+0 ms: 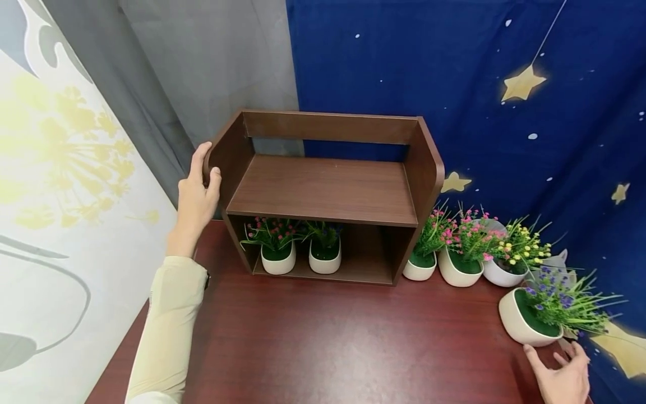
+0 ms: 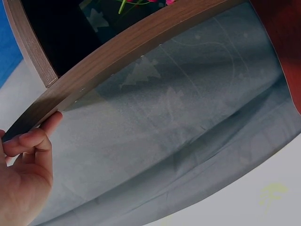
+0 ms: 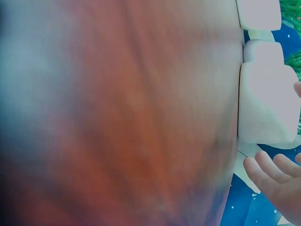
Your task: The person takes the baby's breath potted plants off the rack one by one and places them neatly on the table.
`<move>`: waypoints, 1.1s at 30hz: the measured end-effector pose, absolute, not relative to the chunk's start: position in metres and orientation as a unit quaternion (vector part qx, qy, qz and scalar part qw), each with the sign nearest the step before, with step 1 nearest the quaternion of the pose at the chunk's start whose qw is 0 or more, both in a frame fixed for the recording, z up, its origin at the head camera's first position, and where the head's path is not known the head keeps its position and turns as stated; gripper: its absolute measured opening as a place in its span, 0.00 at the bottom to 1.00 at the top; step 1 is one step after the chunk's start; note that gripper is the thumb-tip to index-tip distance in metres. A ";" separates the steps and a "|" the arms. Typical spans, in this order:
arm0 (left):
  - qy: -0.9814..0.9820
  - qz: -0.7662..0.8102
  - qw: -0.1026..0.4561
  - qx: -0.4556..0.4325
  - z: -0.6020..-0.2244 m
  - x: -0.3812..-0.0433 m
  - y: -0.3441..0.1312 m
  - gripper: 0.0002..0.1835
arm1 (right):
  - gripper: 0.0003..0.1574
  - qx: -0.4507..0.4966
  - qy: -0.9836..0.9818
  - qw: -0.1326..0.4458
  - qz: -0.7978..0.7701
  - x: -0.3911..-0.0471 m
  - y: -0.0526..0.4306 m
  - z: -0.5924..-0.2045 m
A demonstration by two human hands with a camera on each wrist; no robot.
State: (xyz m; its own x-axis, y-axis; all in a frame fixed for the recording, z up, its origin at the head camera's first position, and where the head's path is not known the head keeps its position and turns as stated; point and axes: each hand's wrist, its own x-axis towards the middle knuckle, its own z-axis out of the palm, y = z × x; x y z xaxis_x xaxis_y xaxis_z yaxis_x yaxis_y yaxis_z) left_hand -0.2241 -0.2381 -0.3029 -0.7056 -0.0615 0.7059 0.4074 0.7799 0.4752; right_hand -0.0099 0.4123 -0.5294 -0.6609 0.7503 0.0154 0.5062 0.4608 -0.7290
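Pale sleeve [image 1: 174,314] fabric covers the person's left forearm, low in the head view, and leads up to the left hand [image 1: 195,193], whose grip holds the brown shelf unit [image 1: 325,185] by its left side panel, thumb on the inner face. At the lower right, the right hand [image 1: 562,376] has a wide grip holding nothing, its fingers parted just beside the purple-flowered pot [image 1: 522,320]; whether the thumb touches it I cannot tell. That white pot stands at the right end of the reddish tabletop [image 1: 323,336], in front of a yellow-flowered pot [image 1: 501,276]. Farther left come two pink-flowered pots [image 1: 456,275], one right beside the shelf unit. Inside its lower level sit a red-flowered pot [image 1: 279,265] and a darker-bloomed pot [image 1: 325,262], slightly apart. Behind hang a grey curtain [image 1: 212,62] and a blue curtain [image 1: 363,73] with stars.
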 end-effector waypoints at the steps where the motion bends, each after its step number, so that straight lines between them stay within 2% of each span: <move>1: -0.867 -0.316 0.371 -0.100 -0.303 -0.224 -0.238 0.25 | 0.57 -0.381 -0.834 0.176 0.359 -0.007 0.409 -0.529; 10: -0.865 -0.315 0.377 -0.104 -0.303 -0.224 -0.237 0.25 | 0.50 -0.394 -0.793 0.206 0.416 0.003 0.358 -0.524; 17: -0.859 -0.312 0.390 -0.114 -0.305 -0.223 -0.237 0.25 | 0.40 -0.299 -0.764 0.234 0.521 -0.004 0.301 -0.519; 22: -0.860 -0.310 0.389 -0.115 -0.305 -0.223 -0.238 0.25 | 0.40 -0.225 -0.798 0.234 0.508 -0.016 0.277 -0.530; 27: -0.860 -0.309 0.391 -0.105 -0.305 -0.222 -0.239 0.25 | 0.40 -0.166 -0.823 0.233 0.490 -0.033 0.262 -0.559; 33: -0.861 -0.310 0.387 -0.109 -0.305 -0.223 -0.238 0.25 | 0.43 -0.119 -0.816 0.207 0.526 -0.040 0.219 -0.532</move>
State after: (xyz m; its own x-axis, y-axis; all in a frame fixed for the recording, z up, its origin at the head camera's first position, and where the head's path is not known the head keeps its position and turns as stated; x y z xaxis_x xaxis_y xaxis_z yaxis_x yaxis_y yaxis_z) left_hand -0.2235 -0.2381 -0.3053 -0.6763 -0.0531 0.7347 0.4277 0.7838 0.4503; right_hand -0.0399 0.2194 -0.5318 -0.8856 0.4126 0.2133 -0.0241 0.4178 -0.9082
